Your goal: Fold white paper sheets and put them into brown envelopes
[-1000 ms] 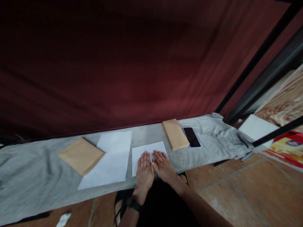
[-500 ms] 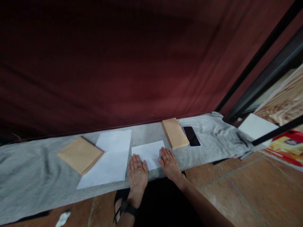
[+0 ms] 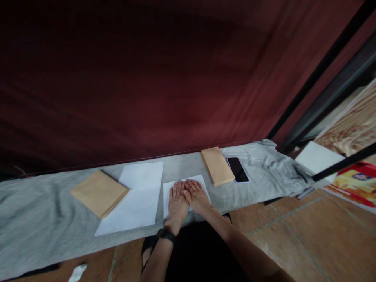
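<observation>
A folded white sheet of paper [image 3: 167, 192] lies on the grey cloth [image 3: 35, 211] in front of me. My left hand [image 3: 178, 203] rests flat on it, fingers stretched out, a dark band at the wrist. My right hand [image 3: 197, 196] lies flat beside it on the same sheet, its fingers touching the left hand's. Neither hand holds anything.
Left of the sheet lie white papers [image 3: 138, 196] and a stack of brown envelopes [image 3: 99, 192]. To the right are a second brown envelope stack [image 3: 216, 166] and a dark phone [image 3: 237, 169]. A dark red curtain [image 3: 147, 78] hangs behind. The floor is brown tile [image 3: 308, 239].
Half a second ago my hands were apart at the sheet's left and right edges; now both have come back together at its middle, pressing flat.
</observation>
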The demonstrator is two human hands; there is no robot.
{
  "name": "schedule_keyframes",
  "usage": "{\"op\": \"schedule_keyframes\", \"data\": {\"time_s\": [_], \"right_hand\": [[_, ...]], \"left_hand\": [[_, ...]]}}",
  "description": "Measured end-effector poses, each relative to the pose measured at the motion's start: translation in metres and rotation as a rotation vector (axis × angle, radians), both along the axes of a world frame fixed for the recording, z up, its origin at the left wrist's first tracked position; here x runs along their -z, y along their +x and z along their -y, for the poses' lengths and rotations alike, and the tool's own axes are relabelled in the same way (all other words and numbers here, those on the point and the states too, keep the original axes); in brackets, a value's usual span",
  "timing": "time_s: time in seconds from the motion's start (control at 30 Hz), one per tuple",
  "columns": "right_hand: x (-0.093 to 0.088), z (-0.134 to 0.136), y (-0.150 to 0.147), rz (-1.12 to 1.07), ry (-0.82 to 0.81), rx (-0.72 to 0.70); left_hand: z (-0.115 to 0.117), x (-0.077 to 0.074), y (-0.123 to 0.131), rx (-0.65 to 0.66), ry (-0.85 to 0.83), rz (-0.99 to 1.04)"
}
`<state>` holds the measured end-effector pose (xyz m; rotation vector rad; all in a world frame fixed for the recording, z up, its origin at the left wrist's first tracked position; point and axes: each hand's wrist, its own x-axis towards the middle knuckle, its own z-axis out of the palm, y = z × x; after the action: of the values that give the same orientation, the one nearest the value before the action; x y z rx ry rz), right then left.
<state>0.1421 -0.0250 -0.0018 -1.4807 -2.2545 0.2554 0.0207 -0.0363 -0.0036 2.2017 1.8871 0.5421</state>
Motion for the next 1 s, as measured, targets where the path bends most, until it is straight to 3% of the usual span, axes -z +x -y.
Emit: {"op": "schedule_keyframes", "data": {"time_s": [0.4,0.77,1.0], "right_hand": [[0.014,-0.007,0.010,0.089,0.056,0.119],[0.032,-0.003,0.020,0.109,0.171,0.259],[0.032,-0.003,0.021,0.135,0.178,0.288]], "left_hand": [[0.000,0.012,-0.014,-0.137,0.100,-0.240],[0.010,0.018,-0.022,-0.262,0.177,-0.126],[0.027,0.014,-0.021,-0.319,0.202,-0.101]]}}
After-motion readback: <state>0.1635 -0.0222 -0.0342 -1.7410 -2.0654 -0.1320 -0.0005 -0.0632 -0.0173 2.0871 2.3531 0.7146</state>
